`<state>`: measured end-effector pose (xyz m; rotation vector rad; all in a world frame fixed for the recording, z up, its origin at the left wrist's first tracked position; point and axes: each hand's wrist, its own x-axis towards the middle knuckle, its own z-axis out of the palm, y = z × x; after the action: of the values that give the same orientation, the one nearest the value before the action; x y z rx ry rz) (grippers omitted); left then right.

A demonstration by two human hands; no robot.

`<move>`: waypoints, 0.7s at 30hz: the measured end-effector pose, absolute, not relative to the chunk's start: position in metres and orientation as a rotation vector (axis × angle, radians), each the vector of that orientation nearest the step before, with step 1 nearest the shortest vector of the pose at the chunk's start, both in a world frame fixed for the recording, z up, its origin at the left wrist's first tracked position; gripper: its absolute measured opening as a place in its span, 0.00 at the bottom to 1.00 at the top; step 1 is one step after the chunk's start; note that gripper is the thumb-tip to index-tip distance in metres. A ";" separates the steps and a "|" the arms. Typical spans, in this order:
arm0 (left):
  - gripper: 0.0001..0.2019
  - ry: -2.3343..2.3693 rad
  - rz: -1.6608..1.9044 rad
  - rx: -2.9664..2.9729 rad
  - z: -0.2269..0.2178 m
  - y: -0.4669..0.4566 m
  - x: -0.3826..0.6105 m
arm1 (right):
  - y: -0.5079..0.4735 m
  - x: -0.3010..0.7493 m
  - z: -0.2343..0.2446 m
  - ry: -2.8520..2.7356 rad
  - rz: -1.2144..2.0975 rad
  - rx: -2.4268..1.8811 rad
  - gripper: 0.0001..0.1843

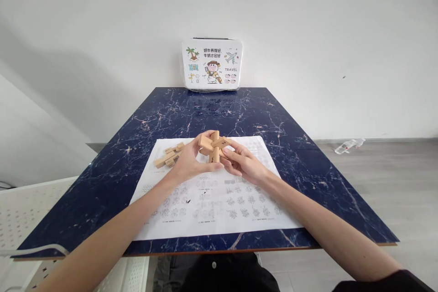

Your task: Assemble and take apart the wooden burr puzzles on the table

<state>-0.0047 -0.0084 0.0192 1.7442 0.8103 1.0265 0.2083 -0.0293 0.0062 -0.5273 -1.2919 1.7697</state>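
A half-built wooden burr puzzle (pixel 212 145) of crossed light-wood bars is held just above a white instruction sheet (pixel 212 210). My left hand (pixel 190 160) grips it from the left, fingers curled round the bars. From the right, my right hand (pixel 241 160) pinches the same puzzle with thumb and fingers. Several loose wooden bars (pixel 168 155) lie in a small heap on the sheet, just left of my left hand.
The sheet lies on a dark blue marbled table (pixel 301 155). A white illustrated box (pixel 212 64) stands at the far edge against the wall. A white perforated rack (pixel 23 210) is at the left. A clear plastic bottle (pixel 349 145) lies on the floor at right.
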 end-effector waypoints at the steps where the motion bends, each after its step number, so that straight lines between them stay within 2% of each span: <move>1: 0.45 0.810 1.017 1.734 0.019 -0.007 -0.005 | -0.030 0.208 0.007 -1.281 1.774 -0.526 0.16; 7: 0.42 0.790 0.957 1.655 0.017 -0.001 -0.003 | -0.027 0.204 0.007 -1.111 1.821 -0.586 0.18; 12: 0.37 0.940 1.010 1.632 0.014 -0.002 0.003 | -0.016 0.209 0.000 -0.779 1.727 -0.648 0.12; 16: 0.30 1.053 1.035 1.674 0.012 -0.003 0.004 | -0.007 0.216 -0.005 -0.582 1.599 -0.688 0.06; 21: 0.20 1.073 1.010 1.723 0.018 -0.009 0.005 | 0.002 0.226 -0.010 -0.470 1.433 -0.657 0.10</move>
<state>0.0052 -0.0087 0.0180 1.7225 1.0728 1.0100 0.2264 0.0021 -0.0100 -0.6573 -0.4696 1.4335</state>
